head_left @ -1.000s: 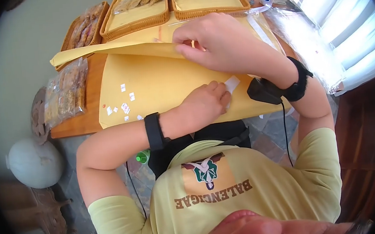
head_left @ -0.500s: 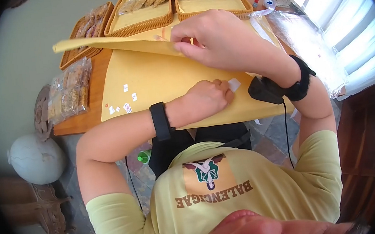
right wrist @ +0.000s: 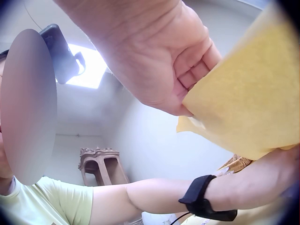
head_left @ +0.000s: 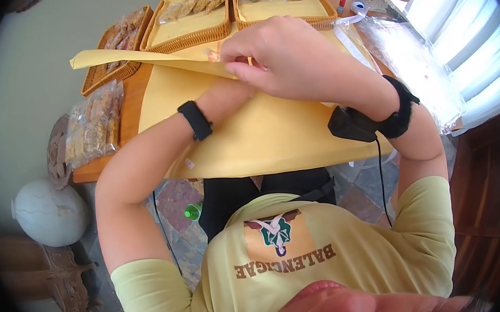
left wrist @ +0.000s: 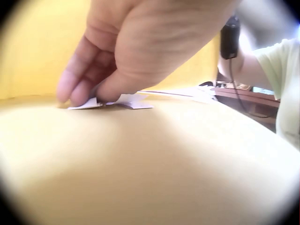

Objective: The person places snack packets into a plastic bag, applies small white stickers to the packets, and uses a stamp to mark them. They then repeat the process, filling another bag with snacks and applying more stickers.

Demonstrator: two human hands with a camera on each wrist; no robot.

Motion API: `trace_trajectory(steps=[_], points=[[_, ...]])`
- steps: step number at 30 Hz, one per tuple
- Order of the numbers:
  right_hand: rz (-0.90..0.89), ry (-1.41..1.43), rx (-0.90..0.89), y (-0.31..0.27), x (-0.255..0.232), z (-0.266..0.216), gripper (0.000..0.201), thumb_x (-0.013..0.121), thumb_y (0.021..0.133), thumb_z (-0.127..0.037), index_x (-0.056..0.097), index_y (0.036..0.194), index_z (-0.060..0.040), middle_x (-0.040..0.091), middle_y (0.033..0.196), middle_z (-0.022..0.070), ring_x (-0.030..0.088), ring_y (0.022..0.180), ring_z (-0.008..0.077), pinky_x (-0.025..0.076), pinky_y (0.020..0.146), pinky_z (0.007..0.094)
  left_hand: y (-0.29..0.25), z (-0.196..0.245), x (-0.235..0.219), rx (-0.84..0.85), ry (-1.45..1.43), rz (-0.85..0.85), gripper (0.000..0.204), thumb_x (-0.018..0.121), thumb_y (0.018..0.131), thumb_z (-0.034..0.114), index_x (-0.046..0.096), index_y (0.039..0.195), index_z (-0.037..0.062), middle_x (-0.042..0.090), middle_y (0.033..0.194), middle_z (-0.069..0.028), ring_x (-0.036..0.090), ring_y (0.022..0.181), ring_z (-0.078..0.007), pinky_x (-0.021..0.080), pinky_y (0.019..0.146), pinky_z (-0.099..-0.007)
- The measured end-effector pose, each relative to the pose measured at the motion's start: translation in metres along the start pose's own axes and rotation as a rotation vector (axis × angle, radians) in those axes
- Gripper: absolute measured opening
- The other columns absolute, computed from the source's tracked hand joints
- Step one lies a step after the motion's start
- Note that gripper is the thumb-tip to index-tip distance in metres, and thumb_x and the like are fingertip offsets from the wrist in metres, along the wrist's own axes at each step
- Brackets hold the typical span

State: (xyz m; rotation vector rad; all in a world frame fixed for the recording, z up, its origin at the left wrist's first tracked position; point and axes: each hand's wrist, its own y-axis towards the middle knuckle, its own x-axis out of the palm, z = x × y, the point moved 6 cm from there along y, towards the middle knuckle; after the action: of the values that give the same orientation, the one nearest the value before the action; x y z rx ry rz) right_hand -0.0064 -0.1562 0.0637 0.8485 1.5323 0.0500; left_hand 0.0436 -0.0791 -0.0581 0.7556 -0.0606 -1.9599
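My right hand [head_left: 289, 60] pinches the edge of a large yellow paper sheet [head_left: 249, 150], holding that part up as a raised flap. In the right wrist view, thumb and fingertips meet at a corner of the flap [right wrist: 253, 93]. My left hand [head_left: 230, 97] reaches beneath the flap, which hides its fingers in the head view. In the left wrist view, its thumb and fingers close on a white paper slip [left wrist: 86, 105], low over the yellow surface. More white paper [left wrist: 138, 104] lies just beside the thumb. A small white label [head_left: 190, 163] rests near the sheet's front edge.
Wicker trays [head_left: 189, 39] holding bagged snacks line the back of the table. More bagged snacks [head_left: 95, 120] lie at the left edge. A tape roll [head_left: 359, 7] and a red-capped item [head_left: 340, 4] stand back right, near clear plastic sheets [head_left: 417, 65].
My left hand, which held a white slip near the front of the sheet, has moved forward and under the flap. My right hand keeps hold of the flap, shifting only slightly left.
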Motion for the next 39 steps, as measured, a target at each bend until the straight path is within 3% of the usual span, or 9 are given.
trace_trajectory(steps=[12,15,17,19,23,28,31,34,39], points=[[0.095,0.061,-0.008,0.005,-0.005,0.001,0.014,0.05,0.073,-0.014,0.059,0.067,-0.0048,0.057,0.062,0.0128,0.057,0.062,0.0319,0.045,0.057,0.042,-0.007,-0.019,-0.064,-0.032,0.418,-0.015,0.022,0.046,0.083,0.008,0.053,0.103,0.0012,0.059,0.091,-0.0155,0.057,0.083,-0.0306,0.047,0.071,-0.035],[0.07,0.045,-0.012,0.007,-0.007,0.001,0.014,0.049,0.074,-0.013,0.059,0.067,-0.0057,0.058,0.063,0.012,0.057,0.062,0.0318,0.046,0.057,0.0418,-0.031,-0.018,-0.061,-0.193,0.974,-0.186,0.024,0.048,0.082,0.011,0.052,0.105,0.0036,0.058,0.095,-0.0144,0.057,0.084,-0.0308,0.047,0.072,-0.0358],[0.035,0.035,-0.015,0.006,-0.004,0.0,0.014,0.05,0.074,-0.014,0.058,0.068,-0.0056,0.058,0.063,0.0122,0.058,0.062,0.0317,0.046,0.057,0.0417,-0.046,-0.004,-0.049,0.008,1.028,-0.231,0.027,0.05,0.08,0.012,0.051,0.106,0.0046,0.057,0.098,-0.0145,0.057,0.085,-0.0323,0.048,0.072,-0.0387],[-0.004,0.019,-0.022,0.003,0.002,-0.005,0.013,0.05,0.075,-0.014,0.058,0.069,-0.0056,0.058,0.063,0.0124,0.058,0.062,0.0316,0.046,0.057,0.0415,-0.059,0.008,-0.047,0.197,0.922,-0.18,0.03,0.051,0.079,0.013,0.051,0.107,0.0041,0.057,0.098,-0.0154,0.056,0.086,-0.034,0.048,0.072,-0.0405],[-0.282,0.009,-0.129,-0.028,0.046,-0.027,0.016,0.055,0.079,-0.02,0.056,0.087,-0.0059,0.057,0.088,0.0084,0.056,0.077,0.0274,0.046,0.062,0.0368,-0.101,0.033,-0.059,-0.3,0.933,-0.486,0.03,0.054,0.078,0.014,0.052,0.107,0.0046,0.057,0.098,-0.0161,0.056,0.086,-0.0342,0.048,0.073,-0.0398],[-0.38,0.355,-0.42,-0.069,0.075,-0.037,0.032,0.055,0.082,-0.027,0.054,0.107,-0.0067,0.055,0.105,0.0103,0.053,0.095,0.0295,0.045,0.079,0.0377,-0.184,0.092,-0.064,-0.191,0.59,-0.562,0.032,0.057,0.079,0.017,0.054,0.11,0.0084,0.06,0.099,-0.0135,0.058,0.084,-0.0326,0.047,0.072,-0.0395],[-0.552,0.498,-0.39,-0.065,0.052,-0.04,0.041,0.055,0.083,-0.029,0.048,0.116,-0.0062,0.054,0.108,0.0128,0.053,0.097,0.0318,0.042,0.085,0.0387,-0.204,0.115,-0.07,-0.469,0.373,-0.712,0.038,0.058,0.081,0.017,0.051,0.118,0.0122,0.059,0.105,-0.0101,0.058,0.087,-0.0312,0.047,0.074,-0.0388],[-0.607,0.501,-0.229,-0.052,0.043,-0.02,0.044,0.057,0.082,-0.028,0.046,0.119,-0.006,0.053,0.109,0.0133,0.052,0.097,0.032,0.043,0.084,0.0393,-0.183,0.146,-0.079,-0.34,0.326,-0.669,0.043,0.058,0.082,0.018,0.047,0.124,0.0125,0.059,0.102,-0.0092,0.058,0.086,-0.0308,0.047,0.073,-0.0374],[-0.553,0.128,0.063,-0.055,0.074,0.036,0.042,0.059,0.079,-0.025,0.048,0.116,-0.0088,0.054,0.092,0.0162,0.052,0.092,0.0314,0.042,0.078,0.0418,-0.126,0.106,-0.07,-0.11,0.503,-0.566,0.04,0.059,0.079,0.013,0.05,0.117,0.0094,0.059,0.094,-0.0116,0.057,0.081,-0.0323,0.047,0.071,-0.039]])
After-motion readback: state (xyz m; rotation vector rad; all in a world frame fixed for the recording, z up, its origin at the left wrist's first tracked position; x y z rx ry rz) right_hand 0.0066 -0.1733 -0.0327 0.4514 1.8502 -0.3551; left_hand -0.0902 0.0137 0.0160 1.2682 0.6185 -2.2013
